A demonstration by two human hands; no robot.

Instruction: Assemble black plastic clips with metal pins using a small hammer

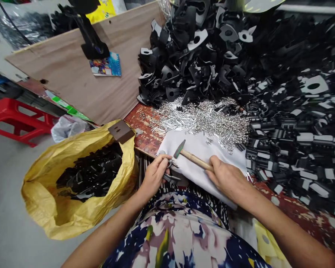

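My right hand (227,176) is wrapped round the wooden handle of a small hammer (195,160). The hammer's head is up and to the left, over a pale grey sheet (201,143) at the table's edge. Close to the hammer head, my left hand (157,172) pinches a small black part (171,178) with a curved lower piece. The fingers partly cover this part, so its full shape is hidden. Just beyond the sheet lies a heap of thin silver pins (201,117).
Black plastic pieces (181,63) are piled behind the pins, and black clip-like parts (301,137) spread to the right. A yellow sack (44,186) of black parts stands at left, a brown block (121,131) on its rim. Beyond are a wooden board (64,70) and red stool (13,115).
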